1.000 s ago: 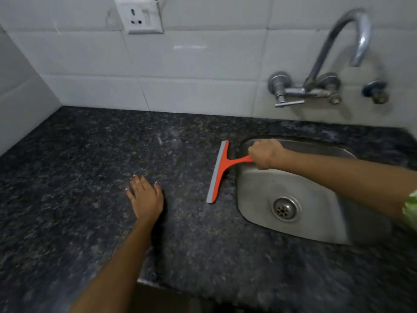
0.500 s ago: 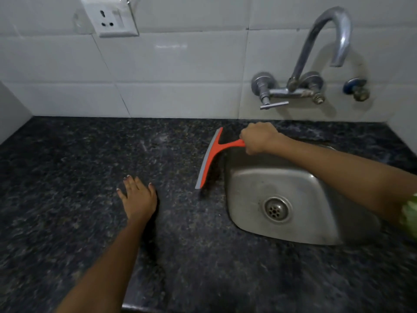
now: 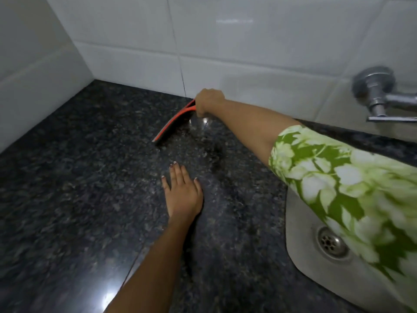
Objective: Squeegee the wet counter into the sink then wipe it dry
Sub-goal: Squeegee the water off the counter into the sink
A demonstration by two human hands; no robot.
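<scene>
right hand (image 3: 208,101): fist curled round the orange handle of the squeegee, at the far edge of the desk just in front of the wall tiles; the arm reaches across from the right, above the sink
squeegee (image 3: 173,123): orange frame with a dark blade strip; the blade runs from the right hand down and to the left, its lower edge against the desk surface; the handle is mostly hidden inside the fist
left hand (image 3: 183,192): palm down and flat on the desk, fingers straight and slightly spread, holding nothing; it lies nearer the camera than the squeegee blade, apart from it
desk (image 3: 79,177): dark speckled granite, with a bright glare patch near the bottom edge of the view; a glossy patch shows right of the blade below the right hand; whether it is water I cannot tell
sink (image 3: 300,240): steel basin set into the desk at the right, round drain visible, much of it covered by the sleeve
sleeve (image 3: 338,181): green with a pale leaf print, on the right arm, blurred toward the right edge
tap (image 3: 379,93): metal wall fitting at the upper right, partly cut off by the edge of the view
wall tiles (image 3: 248,53): white, glossy, behind the desk and along its left side
</scene>
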